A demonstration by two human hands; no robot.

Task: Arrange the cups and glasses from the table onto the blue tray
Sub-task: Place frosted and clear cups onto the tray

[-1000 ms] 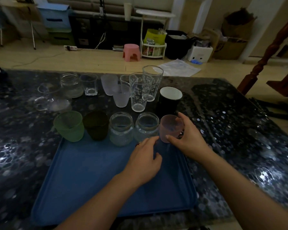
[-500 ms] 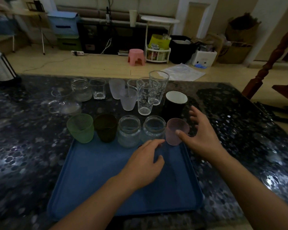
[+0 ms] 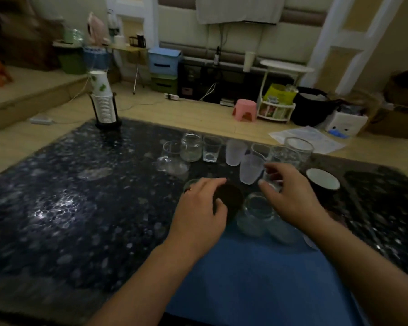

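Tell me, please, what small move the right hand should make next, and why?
Probably close the right hand round the tall clear glass at its fingertips and carry it to the blue tray. That glass stands on the table beyond the tray, and the hand's fingers look spread, not yet gripping.
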